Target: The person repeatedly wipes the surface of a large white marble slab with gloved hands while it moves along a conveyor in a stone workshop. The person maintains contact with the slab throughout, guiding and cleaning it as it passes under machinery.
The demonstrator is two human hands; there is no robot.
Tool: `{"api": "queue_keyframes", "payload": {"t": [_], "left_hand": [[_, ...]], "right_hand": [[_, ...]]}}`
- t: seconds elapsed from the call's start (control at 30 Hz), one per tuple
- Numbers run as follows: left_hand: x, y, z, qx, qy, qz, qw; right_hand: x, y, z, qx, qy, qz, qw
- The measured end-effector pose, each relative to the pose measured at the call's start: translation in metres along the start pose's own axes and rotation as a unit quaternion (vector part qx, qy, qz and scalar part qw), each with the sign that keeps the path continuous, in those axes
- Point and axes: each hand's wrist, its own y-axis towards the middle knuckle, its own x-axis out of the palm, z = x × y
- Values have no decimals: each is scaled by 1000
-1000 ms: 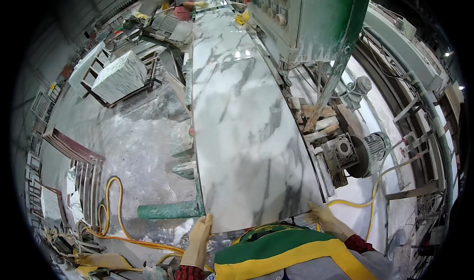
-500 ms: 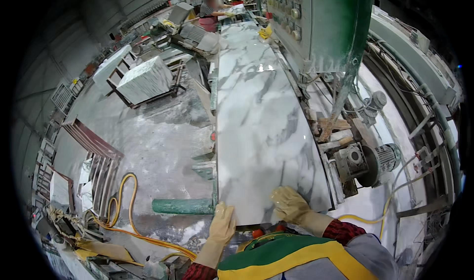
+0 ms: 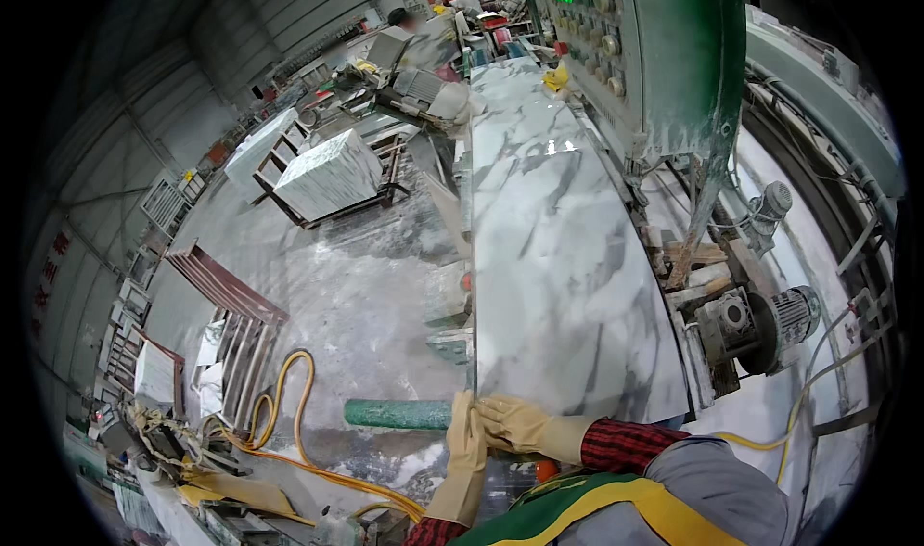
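A long, polished white marble slab (image 3: 568, 286) with grey veins stretches away in front of me. Both my hands wear cream rubber gloves and meet at its near left corner. My left hand (image 3: 465, 440) is closed at that corner, its fingers pressed together along the slab's left edge. Right beside it, my right hand (image 3: 515, 424) reaches across the near edge, fingers stretched toward the left hand and its palm hidden. Part of an orange-red thing (image 3: 547, 470) shows below my right wrist.
Left of the slab, a green roller (image 3: 397, 413) juts out over the floor. A yellow hose (image 3: 300, 392) loops there near metal racks (image 3: 252, 354). On the right stand a motor (image 3: 770, 320) and a green control cabinet (image 3: 664, 65). Another person (image 3: 404, 22) is far ahead.
My right hand has moved left along the near edge and now meets my left hand at the corner. The whole view has shifted, putting the slab farther right in it.
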Motion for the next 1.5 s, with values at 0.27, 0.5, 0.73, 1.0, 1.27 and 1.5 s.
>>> {"api": "queue_keyframes", "payload": {"t": [0.27, 0.5, 0.73, 1.0, 1.27, 1.5], "left_hand": [[54, 38, 14, 252, 47, -90, 962], [66, 50, 46, 314, 156, -201, 915], [49, 54, 60, 416, 204, -269, 844], [-17, 43, -19, 407, 198, -255, 854], [-142, -119, -5, 88, 424, -75, 898], [-178, -418, 56, -114, 436, 31, 892]], "right_hand": [[-81, -75, 7, -11, -84, -92, 992], [-159, -188, 5, 201, -140, -72, 967], [-222, -251, -10, 334, -212, -26, 918], [-131, -146, 22, 138, -160, 43, 977], [-41, -61, 50, -17, -19, 91, 995], [-68, -39, 26, -21, 36, 96, 995]]}}
